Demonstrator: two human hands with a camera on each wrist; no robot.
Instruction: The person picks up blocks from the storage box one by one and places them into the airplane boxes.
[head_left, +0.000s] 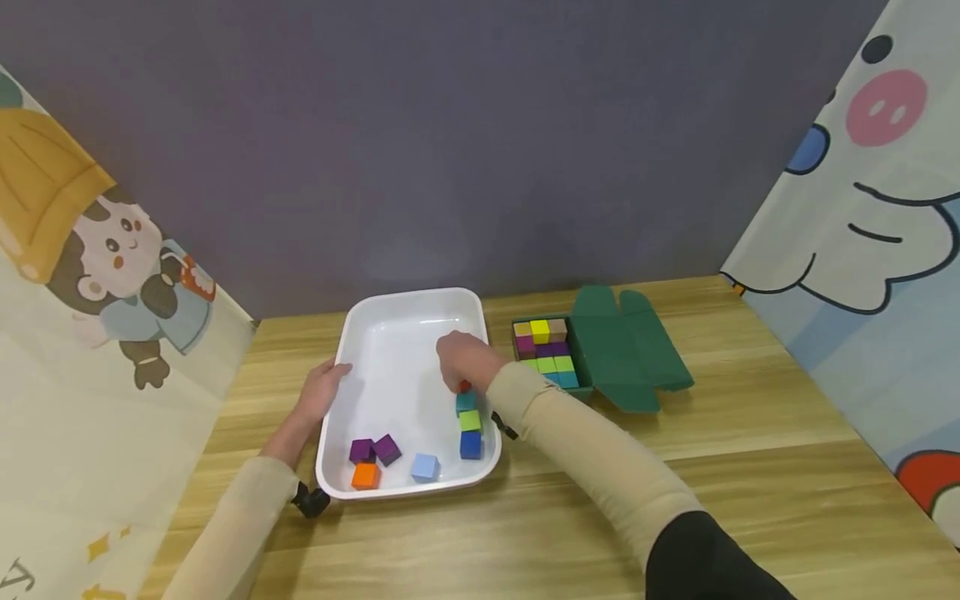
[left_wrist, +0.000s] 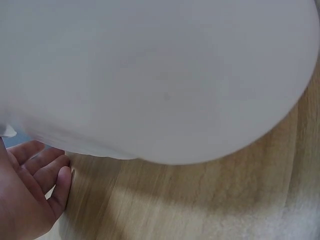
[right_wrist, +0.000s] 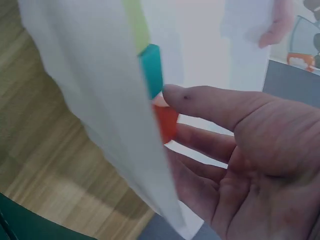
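Observation:
A white tray lies on the table. Over its left rim hooks the thumb of my left hand, with the fingers against the outer side. In the left wrist view the fingers of that hand curl loosely beneath the rim. My right hand reaches inside the tray's right wall and pinches a red cube between thumb and fingers. Right by it is a teal cube, followed toward me by a lime green cube and a dark blue cube in a row.
Two purple cubes, an orange cube and a light blue cube lie near the tray's front side. To the right stands an open green box holding several coloured cubes, its lid folded out rightward. A grey wall rises behind.

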